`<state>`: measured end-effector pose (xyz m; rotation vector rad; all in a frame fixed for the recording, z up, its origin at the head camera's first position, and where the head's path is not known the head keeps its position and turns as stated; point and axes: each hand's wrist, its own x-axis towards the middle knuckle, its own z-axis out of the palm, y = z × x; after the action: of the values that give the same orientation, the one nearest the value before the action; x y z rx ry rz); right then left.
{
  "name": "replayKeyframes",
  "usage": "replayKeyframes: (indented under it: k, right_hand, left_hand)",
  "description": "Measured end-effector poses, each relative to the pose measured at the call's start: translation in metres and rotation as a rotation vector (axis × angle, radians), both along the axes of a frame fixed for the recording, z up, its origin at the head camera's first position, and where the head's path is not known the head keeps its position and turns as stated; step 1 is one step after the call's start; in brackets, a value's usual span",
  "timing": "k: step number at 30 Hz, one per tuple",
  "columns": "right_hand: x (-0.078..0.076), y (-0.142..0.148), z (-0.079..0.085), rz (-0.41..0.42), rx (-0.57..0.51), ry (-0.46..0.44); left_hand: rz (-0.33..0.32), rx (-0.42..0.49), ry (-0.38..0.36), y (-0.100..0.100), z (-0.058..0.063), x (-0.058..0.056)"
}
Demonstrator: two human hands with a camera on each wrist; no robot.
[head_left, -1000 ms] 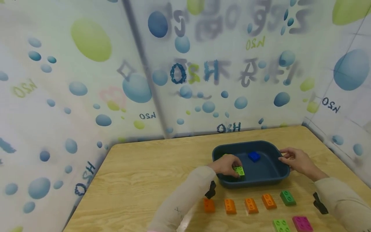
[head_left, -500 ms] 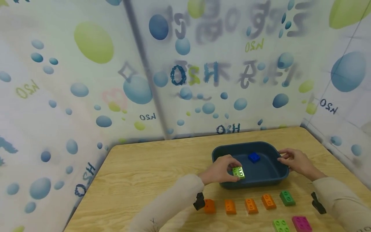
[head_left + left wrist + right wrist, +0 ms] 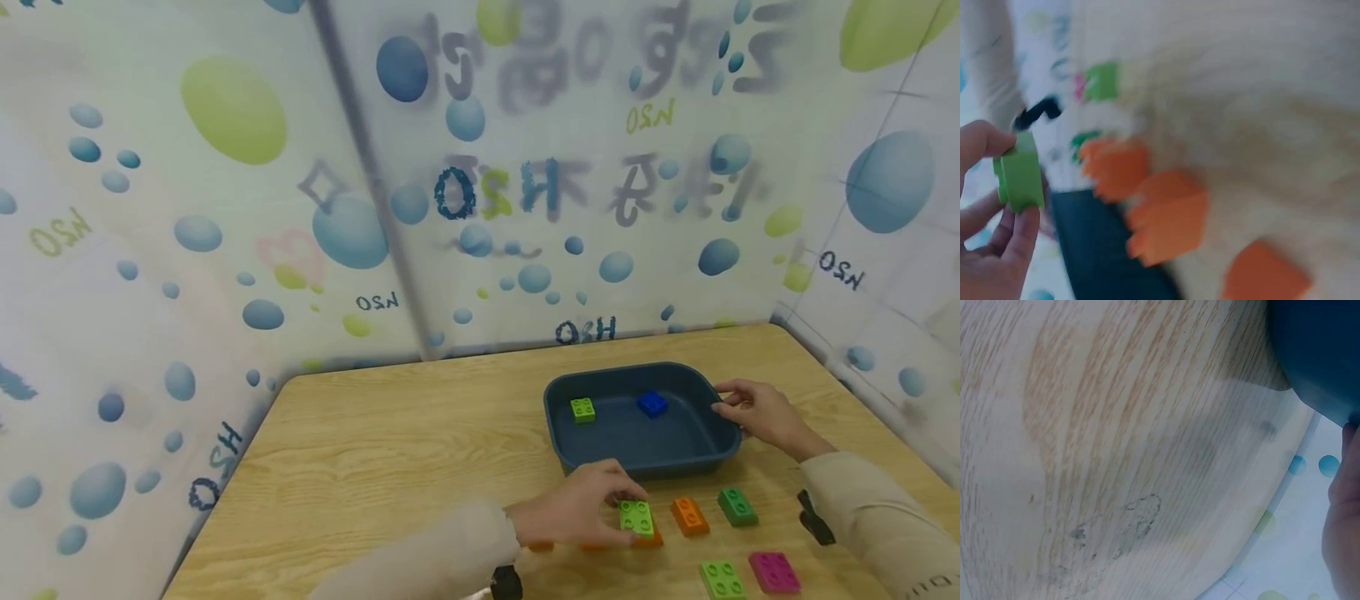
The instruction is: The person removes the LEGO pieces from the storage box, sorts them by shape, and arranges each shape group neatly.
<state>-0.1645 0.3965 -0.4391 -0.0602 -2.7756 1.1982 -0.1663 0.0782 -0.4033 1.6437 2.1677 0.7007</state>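
My left hand [image 3: 573,507] pinches a light green toy building block [image 3: 636,517] between thumb and fingers, in front of the dark blue tray [image 3: 637,469]. In the left wrist view, that green block [image 3: 1022,178] shows its studs facing left. At the tray's right end, my right hand [image 3: 772,419] grips the rim. The right wrist view catches only part of this hand [image 3: 1344,512] at the tray's edge. Inside the tray lie another light green block [image 3: 582,409] at the left and a blue block [image 3: 652,404] farther right.
In front of the tray runs a row of blocks: several orange ones [image 3: 690,517], some partly hidden by my left hand, and a dark green one [image 3: 738,507]. Nearer lie a light green block [image 3: 723,579] and a magenta block [image 3: 775,572]. A patterned wall [image 3: 517,275] borders the wooden table [image 3: 390,433].
My left hand has lifted the light green block out of the tray and brought it toward me, over the orange row. My right hand keeps its grip on the rim.
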Motion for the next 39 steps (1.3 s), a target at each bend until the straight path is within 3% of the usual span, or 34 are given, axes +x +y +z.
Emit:
replayKeyframes:
  k: [5, 9, 15, 25, 31, 34, 39]
  right_hand:
    - [-0.001, 0.0, 0.0, -0.001, -0.003, 0.003]
    - [-0.001, 0.0, 0.0, -0.004, -0.006, -0.003]
    - [-0.003, -0.001, 0.002, -0.003, -0.016, -0.005]
    - [-0.001, 0.0, 0.001, 0.0, -0.004, -0.007]
    - [-0.001, -0.001, -0.001, 0.0, -0.021, -0.02]
    - [0.0, -0.001, -0.001, 0.002, -0.024, -0.027]
    - [-0.001, 0.001, 0.0, 0.008, -0.017, -0.003]
  left_hand:
    - [0.008, -0.099, 0.069, -0.009, -0.01, 0.016]
    - [0.005, -0.162, 0.017, -0.009, -0.019, 0.027]
    - [-0.06, -0.202, -0.022, -0.004, -0.04, 0.039]
    - [-0.034, -0.281, -0.047, 0.009, -0.074, 0.034]
    - [0.037, -0.266, -0.078, 0.014, -0.098, 0.034]
    - [0.075, -0.26, -0.121, 0.012, -0.095, 0.037]
    - [0.144, -0.217, -0.277, 0.008, -0.081, 0.04]
